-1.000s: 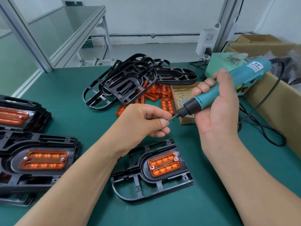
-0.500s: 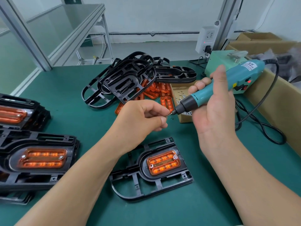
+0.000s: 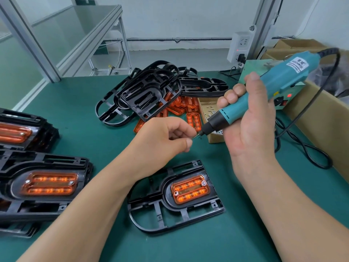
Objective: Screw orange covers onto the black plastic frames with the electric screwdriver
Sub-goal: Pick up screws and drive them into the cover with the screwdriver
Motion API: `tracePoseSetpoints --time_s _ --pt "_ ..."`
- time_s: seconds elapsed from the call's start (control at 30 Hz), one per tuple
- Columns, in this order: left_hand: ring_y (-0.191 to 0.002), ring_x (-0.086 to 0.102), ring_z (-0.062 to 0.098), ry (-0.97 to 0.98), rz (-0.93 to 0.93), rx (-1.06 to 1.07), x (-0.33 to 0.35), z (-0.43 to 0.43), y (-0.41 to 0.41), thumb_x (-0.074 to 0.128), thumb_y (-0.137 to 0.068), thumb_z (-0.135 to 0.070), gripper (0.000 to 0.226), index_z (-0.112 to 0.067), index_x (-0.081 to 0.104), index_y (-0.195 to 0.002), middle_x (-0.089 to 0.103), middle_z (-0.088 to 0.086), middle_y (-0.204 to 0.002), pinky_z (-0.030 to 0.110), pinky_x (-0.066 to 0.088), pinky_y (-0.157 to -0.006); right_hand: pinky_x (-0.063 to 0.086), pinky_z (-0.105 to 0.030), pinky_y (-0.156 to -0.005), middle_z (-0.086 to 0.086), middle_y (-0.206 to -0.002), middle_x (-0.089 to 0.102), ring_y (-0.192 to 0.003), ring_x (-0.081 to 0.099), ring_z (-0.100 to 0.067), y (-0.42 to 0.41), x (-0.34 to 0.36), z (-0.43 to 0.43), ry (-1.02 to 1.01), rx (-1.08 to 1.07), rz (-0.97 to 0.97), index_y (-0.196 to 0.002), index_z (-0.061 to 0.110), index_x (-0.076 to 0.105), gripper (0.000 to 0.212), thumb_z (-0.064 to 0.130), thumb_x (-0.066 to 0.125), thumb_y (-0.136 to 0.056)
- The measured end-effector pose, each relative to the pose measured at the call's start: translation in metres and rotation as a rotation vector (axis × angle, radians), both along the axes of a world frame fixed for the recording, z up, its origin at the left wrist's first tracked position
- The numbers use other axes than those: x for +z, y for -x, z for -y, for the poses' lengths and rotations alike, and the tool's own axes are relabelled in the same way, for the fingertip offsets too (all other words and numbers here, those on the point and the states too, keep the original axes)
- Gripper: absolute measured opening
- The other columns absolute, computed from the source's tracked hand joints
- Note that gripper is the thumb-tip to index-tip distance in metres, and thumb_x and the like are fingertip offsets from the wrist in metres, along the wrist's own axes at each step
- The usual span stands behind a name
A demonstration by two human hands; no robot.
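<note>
A black plastic frame [image 3: 151, 218] lies flat in front of me with an orange cover [image 3: 189, 190] seated in it, a screw showing at each of two corners. My right hand [image 3: 247, 133] grips the teal electric screwdriver [image 3: 272, 87], held tilted above the table with its bit pointing left and down. My left hand [image 3: 166, 137] pinches something small at the bit's tip; the fingers hide it.
Stacks of finished frames with orange covers [image 3: 43, 184] sit at the left. A pile of bare black frames [image 3: 143, 93] and loose orange covers [image 3: 181, 108] lies behind. A small cardboard box of screws [image 3: 209, 112], the screwdriver's cable [image 3: 302, 148] and a big carton [image 3: 324, 129] are on the right.
Both hands stay together at the bit's tip, drifting slightly left and up in the view. The frame on the table has not moved.
</note>
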State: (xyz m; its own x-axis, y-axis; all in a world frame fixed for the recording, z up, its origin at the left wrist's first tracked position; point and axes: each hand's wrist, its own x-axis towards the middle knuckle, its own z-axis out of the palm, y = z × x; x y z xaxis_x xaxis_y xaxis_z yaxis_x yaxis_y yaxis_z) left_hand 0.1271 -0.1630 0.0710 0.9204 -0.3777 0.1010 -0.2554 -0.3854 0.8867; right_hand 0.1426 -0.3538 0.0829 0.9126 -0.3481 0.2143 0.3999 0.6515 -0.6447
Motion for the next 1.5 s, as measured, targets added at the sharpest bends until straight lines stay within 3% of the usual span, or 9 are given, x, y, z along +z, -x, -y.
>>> tracePoseSetpoints --time_s 0.27,0.37,0.73,0.83,0.93,1.23,1.5 --pt "-0.082 0.074 0.008 -0.066 0.002 0.014 -0.007 0.001 -0.003 0.070 -0.098 -0.010 0.024 -0.033 0.075 -0.105 0.076 -0.011 -0.087 0.030 0.063 -0.082 0.049 -0.031 -0.066 -0.001 -0.078 0.050 -0.065 0.051 -0.015 -0.001 0.000 0.001 -0.004 -0.008 -0.005 -0.104 0.013 0.051 0.014 0.018 0.064 -0.105" --pt "-0.079 0.073 0.006 -0.095 -0.008 0.019 -0.008 0.001 -0.004 0.065 -0.101 -0.010 0.029 -0.038 0.073 -0.098 0.075 -0.011 -0.083 0.028 0.063 -0.080 0.049 -0.031 -0.066 -0.002 -0.079 0.050 -0.065 0.051 -0.015 -0.003 0.000 0.003 -0.038 -0.021 -0.014 -0.104 0.012 0.050 0.015 0.018 0.064 -0.105" --pt "-0.081 0.078 0.007 0.003 -0.065 0.057 -0.009 0.007 0.000 0.074 -0.097 -0.015 0.013 -0.026 0.073 -0.089 0.078 -0.007 -0.083 0.031 0.064 -0.075 0.049 -0.032 -0.066 -0.002 -0.080 0.049 -0.065 0.050 -0.015 -0.004 0.001 0.007 -0.062 -0.015 -0.011 -0.111 0.011 0.047 0.018 0.015 0.063 -0.105" --pt "-0.081 0.077 0.006 -0.017 -0.031 0.057 -0.010 0.007 0.000 0.076 -0.096 -0.020 0.014 -0.030 0.071 -0.087 0.078 -0.010 -0.082 0.038 0.065 -0.079 0.048 -0.031 -0.066 -0.002 -0.080 0.049 -0.065 0.049 -0.015 -0.003 0.000 0.005 -0.047 -0.010 -0.015 -0.116 0.011 0.044 0.021 0.015 0.062 -0.105" --pt "-0.080 0.075 0.007 -0.063 0.002 0.069 -0.012 0.007 0.000 0.077 -0.094 -0.026 0.014 -0.033 0.069 -0.085 0.077 -0.014 -0.080 0.045 0.064 -0.081 0.048 -0.031 -0.066 -0.001 -0.079 0.049 -0.065 0.049 -0.015 -0.003 0.000 0.004 -0.022 0.002 -0.006 -0.108 0.012 0.050 0.012 0.014 0.061 -0.105" --pt "-0.080 0.078 0.009 0.037 -0.059 0.082 -0.009 0.008 0.000 0.076 -0.094 -0.011 0.014 -0.024 0.076 -0.089 0.078 -0.004 -0.080 0.028 0.065 -0.073 0.048 -0.031 -0.066 -0.001 -0.079 0.048 -0.065 0.049 -0.015 0.000 0.001 0.001 0.002 -0.002 0.012 -0.103 0.015 0.053 0.007 0.014 0.060 -0.105" --pt "-0.081 0.079 0.016 0.102 -0.133 0.043 -0.007 0.005 -0.001 0.076 -0.092 -0.004 0.016 -0.020 0.079 -0.094 0.079 0.002 -0.081 0.028 0.065 -0.074 0.048 -0.031 -0.066 -0.001 -0.079 0.048 -0.065 0.048 -0.015 0.000 0.000 0.001 -0.021 0.001 0.013 -0.104 0.014 0.052 0.008 0.014 0.060 -0.104"
